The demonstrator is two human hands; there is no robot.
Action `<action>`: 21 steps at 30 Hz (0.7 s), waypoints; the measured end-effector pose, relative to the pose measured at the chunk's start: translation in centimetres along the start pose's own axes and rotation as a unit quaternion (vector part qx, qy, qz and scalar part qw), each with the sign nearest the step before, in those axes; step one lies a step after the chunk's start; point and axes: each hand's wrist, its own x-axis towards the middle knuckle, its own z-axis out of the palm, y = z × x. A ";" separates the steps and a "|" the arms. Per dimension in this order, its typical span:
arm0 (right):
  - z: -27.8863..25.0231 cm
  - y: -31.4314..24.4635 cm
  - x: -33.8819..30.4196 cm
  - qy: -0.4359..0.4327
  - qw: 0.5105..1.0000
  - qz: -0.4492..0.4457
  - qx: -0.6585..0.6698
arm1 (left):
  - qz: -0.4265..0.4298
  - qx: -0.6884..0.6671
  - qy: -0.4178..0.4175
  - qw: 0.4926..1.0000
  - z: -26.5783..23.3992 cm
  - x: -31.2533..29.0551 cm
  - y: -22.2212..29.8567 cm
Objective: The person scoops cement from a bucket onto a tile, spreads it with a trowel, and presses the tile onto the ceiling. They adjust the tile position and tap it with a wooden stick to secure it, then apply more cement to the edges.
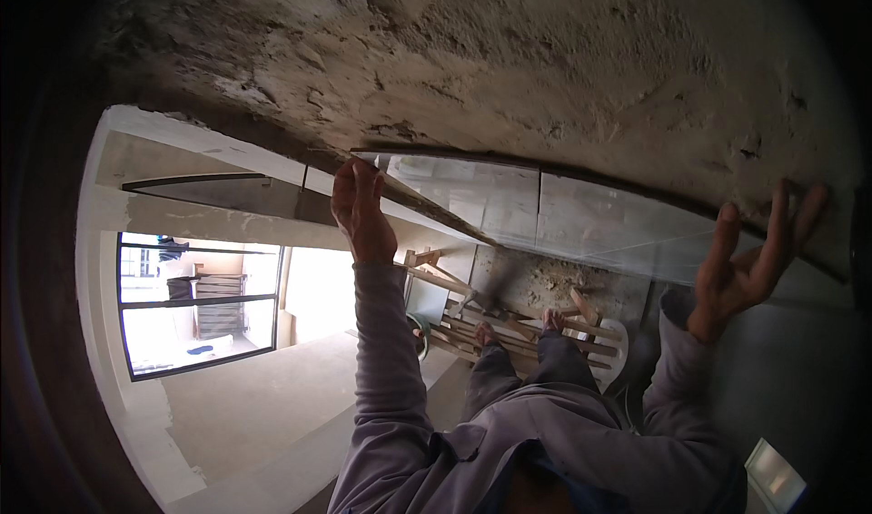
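Glossy pale wall tiles (463, 192) line the wall in front of me, with a dark upright joint between two of them. My left hand (365, 214) is raised to the upper left corner of this tiling, its fingers curled together on the tile's edge. Farther right, my right hand (740, 264) has its fingers spread at the top edge of the right-hand tile (627, 219). Some of its fingertips reach up toward the rough cement wall (545, 69). What lies under the left fingertips is partly hidden.
Below me my bare feet rest on a slatted wooden platform (518, 332). Rubble (554, 287) lies near the wall's base. To the left are a white-edged wall opening and a dark-framed window (200, 305). A green-rimmed container (418, 332) is beside the platform.
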 end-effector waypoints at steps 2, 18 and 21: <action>0.0 0.1 0.0 0.001 1.000 -0.002 -0.001 | -0.014 -0.036 0.008 0.999 0.1 0.5 0.4; -0.8 1.0 -1.0 -0.036 0.999 0.014 0.006 | -0.114 -0.185 0.038 0.975 1.8 0.5 3.8; -1.0 0.9 -0.9 -0.039 0.999 0.006 -0.005 | -0.064 -0.092 0.114 0.987 0.6 -0.2 1.6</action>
